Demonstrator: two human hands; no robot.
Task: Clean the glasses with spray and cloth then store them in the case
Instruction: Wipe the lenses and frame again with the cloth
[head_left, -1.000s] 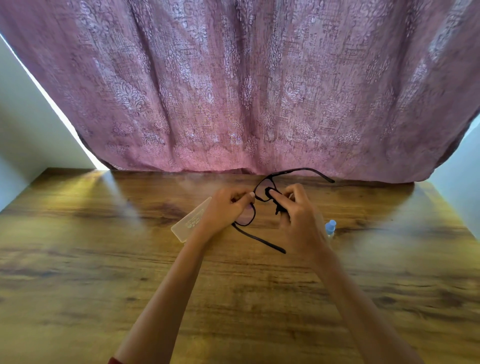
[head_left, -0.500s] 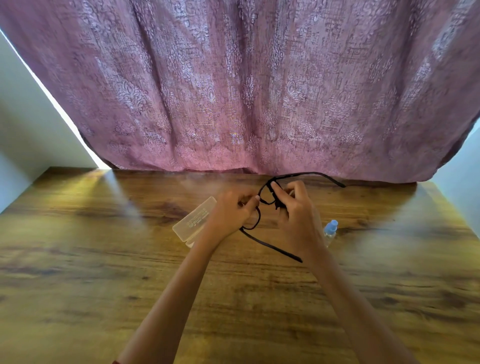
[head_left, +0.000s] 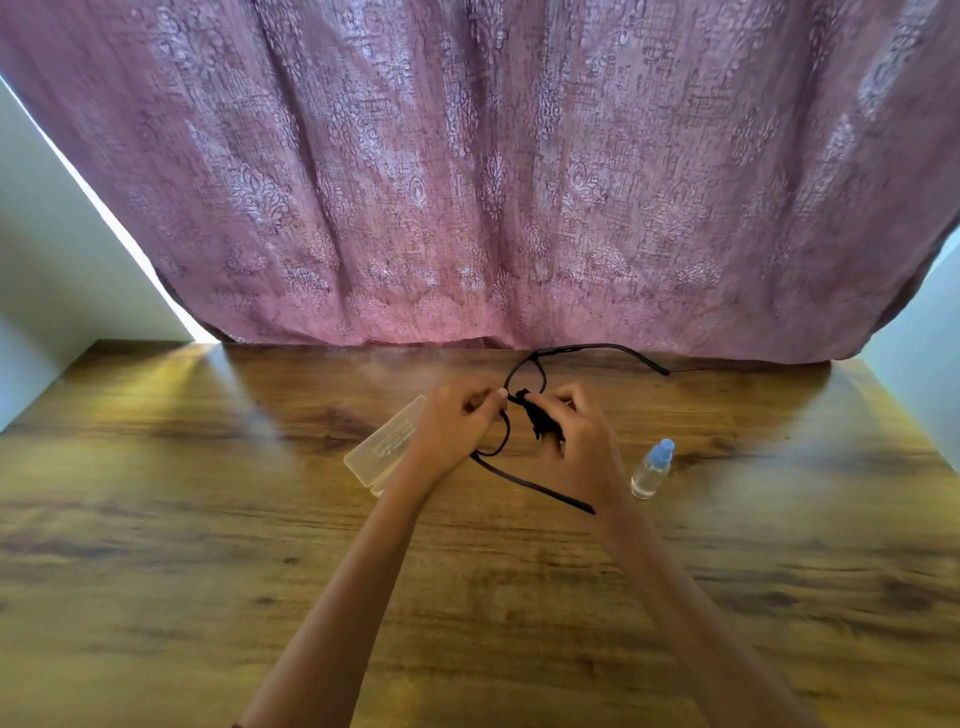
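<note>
Black-framed glasses (head_left: 530, 371) are held above the table with both temples spread open. My left hand (head_left: 451, 435) pinches the frame by the near lens. My right hand (head_left: 576, 447) holds a small dark cloth (head_left: 537, 418) bunched against the bridge. A clear plastic case (head_left: 382, 453) lies on the table just left of my left hand, partly hidden by it. The small clear spray bottle (head_left: 652, 467) with a blue cap stands to the right of my right hand.
A wooden table (head_left: 208, 545) fills the lower view. A mauve patterned curtain (head_left: 467, 182) hangs along its far edge. Pale walls stand at the left and right sides.
The glasses have tilted and shifted slightly right, and the near temple now points further right. My right hand has drawn the cloth off the lens toward the bridge, uncovering the spray bottle.
</note>
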